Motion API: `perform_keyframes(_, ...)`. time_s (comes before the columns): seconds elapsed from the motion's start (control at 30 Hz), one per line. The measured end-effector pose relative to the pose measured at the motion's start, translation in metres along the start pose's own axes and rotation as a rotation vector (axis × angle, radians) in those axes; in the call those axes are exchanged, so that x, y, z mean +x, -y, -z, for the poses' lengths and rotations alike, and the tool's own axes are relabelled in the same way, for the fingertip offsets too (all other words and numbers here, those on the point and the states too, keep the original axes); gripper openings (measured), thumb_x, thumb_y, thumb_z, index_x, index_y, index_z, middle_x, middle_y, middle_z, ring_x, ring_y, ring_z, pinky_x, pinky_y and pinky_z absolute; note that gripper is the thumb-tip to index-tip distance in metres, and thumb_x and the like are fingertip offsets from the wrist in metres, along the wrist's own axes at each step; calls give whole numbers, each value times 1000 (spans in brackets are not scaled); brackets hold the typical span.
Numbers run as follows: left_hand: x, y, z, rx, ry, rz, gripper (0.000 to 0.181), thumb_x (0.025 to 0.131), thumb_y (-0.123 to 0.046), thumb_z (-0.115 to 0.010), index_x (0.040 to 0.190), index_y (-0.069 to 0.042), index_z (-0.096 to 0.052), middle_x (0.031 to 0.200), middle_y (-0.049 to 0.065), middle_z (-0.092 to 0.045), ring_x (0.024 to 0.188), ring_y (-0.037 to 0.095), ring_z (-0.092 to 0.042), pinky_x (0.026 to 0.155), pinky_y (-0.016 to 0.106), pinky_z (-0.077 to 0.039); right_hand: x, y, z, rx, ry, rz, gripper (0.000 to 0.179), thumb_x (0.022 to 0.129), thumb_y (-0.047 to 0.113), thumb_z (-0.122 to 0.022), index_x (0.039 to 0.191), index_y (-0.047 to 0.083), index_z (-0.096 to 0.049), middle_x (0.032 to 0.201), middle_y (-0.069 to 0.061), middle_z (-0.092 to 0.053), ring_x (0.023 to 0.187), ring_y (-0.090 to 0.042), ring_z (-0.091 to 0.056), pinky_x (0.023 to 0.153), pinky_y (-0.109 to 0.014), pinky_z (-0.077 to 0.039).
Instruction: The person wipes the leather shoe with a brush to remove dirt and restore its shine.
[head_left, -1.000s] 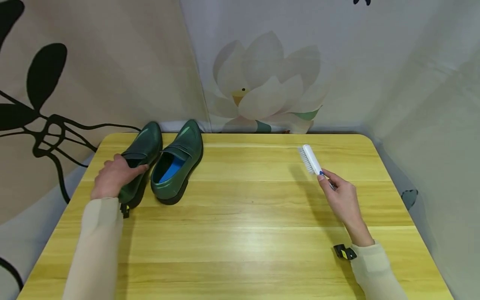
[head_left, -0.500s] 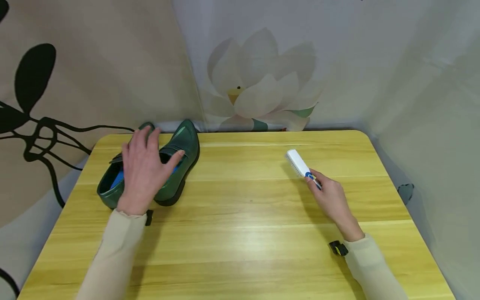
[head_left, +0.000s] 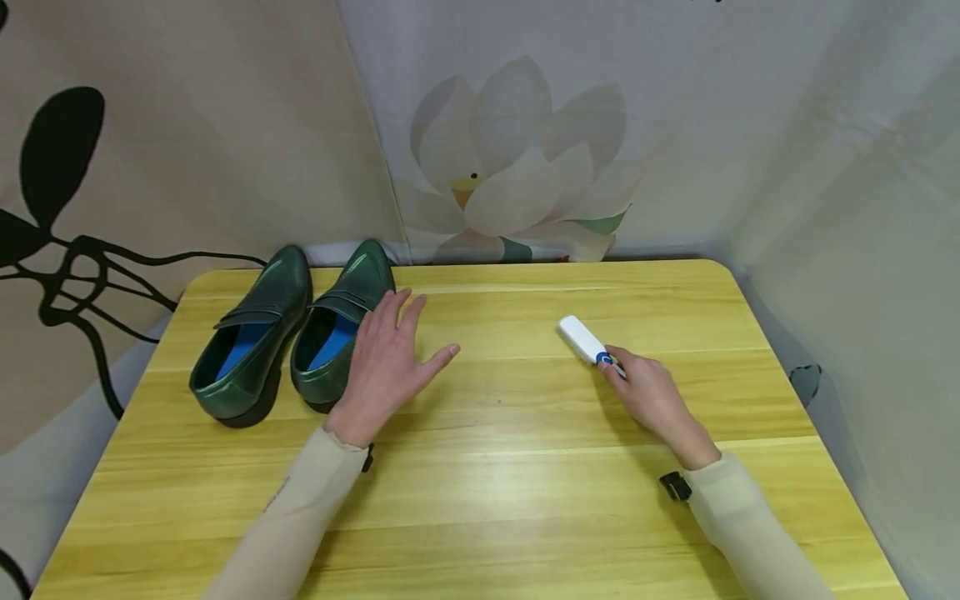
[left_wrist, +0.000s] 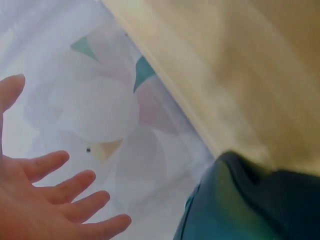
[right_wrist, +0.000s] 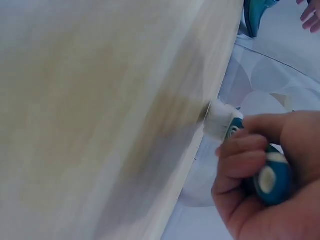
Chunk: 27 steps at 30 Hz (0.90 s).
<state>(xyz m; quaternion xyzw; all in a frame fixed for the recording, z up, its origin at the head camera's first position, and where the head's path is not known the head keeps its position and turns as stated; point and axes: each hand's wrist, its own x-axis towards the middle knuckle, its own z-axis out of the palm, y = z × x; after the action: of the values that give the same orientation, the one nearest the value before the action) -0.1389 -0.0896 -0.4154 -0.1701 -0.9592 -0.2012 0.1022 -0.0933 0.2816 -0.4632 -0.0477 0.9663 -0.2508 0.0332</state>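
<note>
Two dark green loafers with blue insoles stand side by side at the table's left, toes toward the back: the left loafer (head_left: 255, 342) and the right loafer (head_left: 330, 333). My left hand (head_left: 382, 367) hovers by the right loafer and hides part of its right side. Its fingers are spread and hold nothing, as the left wrist view also shows. On the right, my right hand (head_left: 648, 400) grips a white brush (head_left: 581, 337) by its blue and white handle. In the right wrist view the fingers curl round that handle, with the brush head above the wood.
The wooden table (head_left: 480, 500) has rounded back corners. Behind it hangs a pale curtain (head_left: 525, 150) with a lotus print, close against the back edge. More light fabric rises on the left and right sides.
My left hand has come off the left loafer and moved right, past the right loafer's opening. My right hand has shifted slightly left with the brush, whose head has tilted lower.
</note>
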Motion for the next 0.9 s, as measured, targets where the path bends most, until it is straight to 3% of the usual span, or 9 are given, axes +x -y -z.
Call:
perform_keyframes(0.2,-1,-9,-16,-10,60,-21,84,90,-56,-73,149,-2,-49,156,23,-40,146,44,-34,117,66,-27,1,-1,5,-71,76,-29,52,106,23,-58,147,-9,-49,99,-21,-70,62,-21,-51,55,-34,-42)
perform_keyframes(0.3,-1,-10,-24,-4,85,-23,85,90,-58,-72,151,-3,-48,158,22,-38,148,44,-32,117,67,-27,0,-1,10,-98,106,-45,56,106,26,-58,149,-9,-46,99,-21,-69,64,-22,-53,57,-35,-43)
perform_keyframes(0.37,-1,-10,-29,18,103,-20,88,90,-60,-71,153,-4,-46,160,22,-36,149,44,-30,117,67,-26,-3,0,15,-100,109,-51,60,107,29,-57,150,-10,-44,106,-24,-70,72,-26,-59,62,-40,-49)
perform_keyframes(0.47,-1,-11,-36,57,135,-17,94,89,-65,-69,156,-5,-42,164,21,-31,152,45,-23,117,69,-22,-6,2,21,-107,72,-57,68,107,37,-56,153,-10,-39,128,-31,-63,101,-42,-65,81,-56,-54)
perform_keyframes(0.6,0,-12,-44,104,174,-18,102,89,-73,-62,162,-8,-34,169,19,-20,155,47,-11,117,73,-12,-5,1,24,-158,-45,-14,81,105,53,-53,161,-1,-31,160,-31,-34,144,-54,-34,108,-73,-33)
perform_keyframes(0.77,1,-14,-47,168,212,-15,107,88,-81,-55,166,-14,-25,172,18,-10,156,48,-1,115,76,-7,0,-7,23,-251,-139,43,87,102,64,-50,164,9,-28,171,-21,-13,153,-53,-7,111,-81,-12)
perform_keyframes(0.9,3,-12,-49,200,252,-2,107,87,-84,-51,167,-18,-22,172,18,-5,156,48,3,115,77,-4,3,-12,22,-278,-114,40,87,101,68,-47,165,12,-27,172,-18,-8,154,-52,0,110,-82,-6)
